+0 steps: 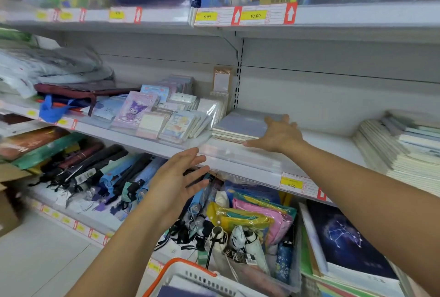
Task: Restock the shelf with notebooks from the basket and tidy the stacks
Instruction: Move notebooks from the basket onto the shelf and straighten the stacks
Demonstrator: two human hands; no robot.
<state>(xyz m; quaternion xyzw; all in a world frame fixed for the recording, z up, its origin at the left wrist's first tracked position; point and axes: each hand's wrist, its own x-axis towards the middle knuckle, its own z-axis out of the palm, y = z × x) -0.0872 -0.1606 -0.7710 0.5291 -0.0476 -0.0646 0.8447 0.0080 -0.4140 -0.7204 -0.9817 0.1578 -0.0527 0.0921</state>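
Note:
A low stack of pale lilac notebooks [240, 125] lies flat on the white middle shelf [257, 158]. My right hand [278, 133] rests on the stack's right front corner, fingers spread and straight. My left hand [177, 181] hovers in front of the shelf edge, lower and to the left, fingers straight and holding nothing. The white basket with an orange rim [190, 275] sits at the bottom of the view; a dark blue notebook [181, 292] shows inside it.
Small wrapped notepads [164, 115] crowd the shelf left of the stack. A tall fanned pile of notebooks [395, 144] fills the right end. Bare shelf lies between. Below are folded umbrellas [102, 177], plastic pouches [257, 215] and a starry book [345, 239].

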